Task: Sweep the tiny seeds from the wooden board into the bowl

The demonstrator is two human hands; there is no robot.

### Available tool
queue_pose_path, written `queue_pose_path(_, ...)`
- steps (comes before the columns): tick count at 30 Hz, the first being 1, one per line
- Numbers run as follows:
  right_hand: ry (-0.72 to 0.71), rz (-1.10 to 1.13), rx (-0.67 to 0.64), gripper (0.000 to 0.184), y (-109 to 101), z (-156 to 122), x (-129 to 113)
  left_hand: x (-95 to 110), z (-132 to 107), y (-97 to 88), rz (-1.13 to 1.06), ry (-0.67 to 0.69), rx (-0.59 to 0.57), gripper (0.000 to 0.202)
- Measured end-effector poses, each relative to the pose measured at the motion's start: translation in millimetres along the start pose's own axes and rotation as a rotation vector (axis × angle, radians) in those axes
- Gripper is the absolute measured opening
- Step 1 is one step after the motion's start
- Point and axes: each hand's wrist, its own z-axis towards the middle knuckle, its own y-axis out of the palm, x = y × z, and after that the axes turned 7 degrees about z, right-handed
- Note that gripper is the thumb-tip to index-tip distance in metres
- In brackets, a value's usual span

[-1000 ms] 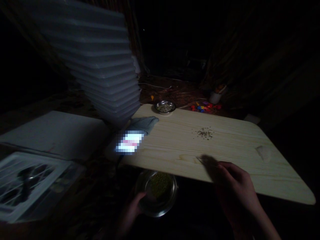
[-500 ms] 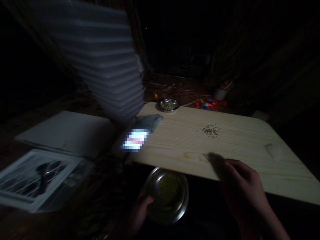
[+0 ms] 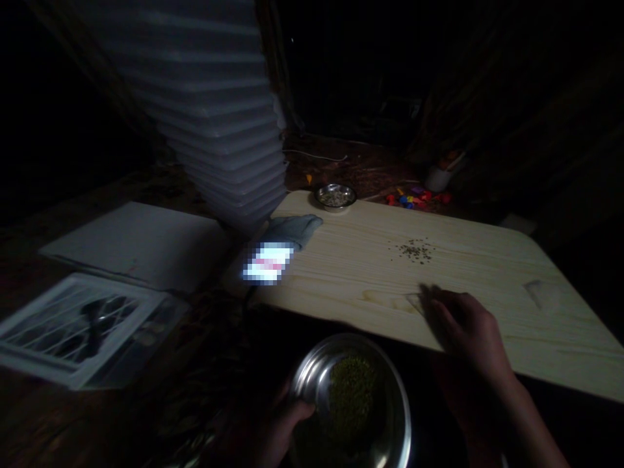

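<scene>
**Steel bowl of green grains held low at the surface's near edge**

Down at the bottom of the view, the steel bowl (image 3: pixel 351 400) sits tilted toward the camera, a heap of small green grains (image 3: pixel 354 393) in its middle. The left hand (image 3: pixel 285 426) has it by the near-left rim, grip closed on the metal, holding it just below and in front of the pale wooden surface (image 3: pixel 487 312). The right hand (image 3: pixel 465 328) lies palm-down on that surface, fingers loosely curled at its near edge, holding nothing that shows. It's up and to the right of the bowl, near but apart. Beyond it, a small scatter of grains (image 3: pixel 414 249) lies well apart. Further back a second small bowl (image 3: pixel 335 195) stands at the far edge, a grey cloth (image 3: pixel 295 229) and a lit screen (image 3: pixel 268 263) to the left. A stack of plastic trays (image 3: pixel 219 110) towers behind; the room is dark.
</scene>
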Motion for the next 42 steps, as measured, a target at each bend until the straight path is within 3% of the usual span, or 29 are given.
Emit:
queue_pose_path(4, -0.072, -0.104, 0.052, 0.043, -8, -1, 1, 17, -12, 3.4, 0.080, 0.089, -0.020, 0.051)
queue_pose_path(8, -0.100, -0.048, 0.129, 0.032, -23, -30, -37, 28, -20, 8.2, 0.166, 0.178, -0.016, 0.050)
queue_pose_path(10, -0.206, 0.036, 0.011, 0.021, -25, -52, -65, 31, -23, 10.1, 0.201, 0.164, 0.002, 0.048)
queue_pose_path(12, -0.326, 0.080, -0.209, 0.018, -20, -72, -91, 31, -26, 11.7, 0.247, 0.171, 0.045, 0.045)
queue_pose_path(13, -0.361, 0.049, -0.312, 0.018, -15, -79, -100, 32, -27, 12.6, 0.271, 0.180, 0.068, 0.044)
queue_pose_path(15, -0.424, -0.018, -0.399, 0.017, -3, -89, -111, 34, -30, 15.0, 0.294, 0.179, 0.088, 0.046)
queue_pose_path(19, -0.417, -0.138, -0.398, 0.019, 20, -94, -106, 44, -37, 22.2, 0.272, 0.156, 0.034, 0.042)
queue_pose_path(23, -0.409, -0.169, -0.432, 0.017, 29, -94, -95, 54, -40, 27.9, 0.245, 0.179, 0.016, 0.043)
queue_pose_path(29, -0.409, -0.170, -0.441, 0.016, 31, -98, -94, 58, -41, 28.1, 0.237, 0.042, -0.103, 0.064)
queue_pose_path(37, -0.403, -0.147, -0.444, 0.015, 39, -99, -93, 64, -42, 30.0, 0.218, 0.023, -0.135, 0.064)
queue_pose_path(42, -0.355, -0.041, -0.455, 0.013, 23, -91, -98, 59, -41, 30.4, 0.282, 0.084, -0.108, 0.058)
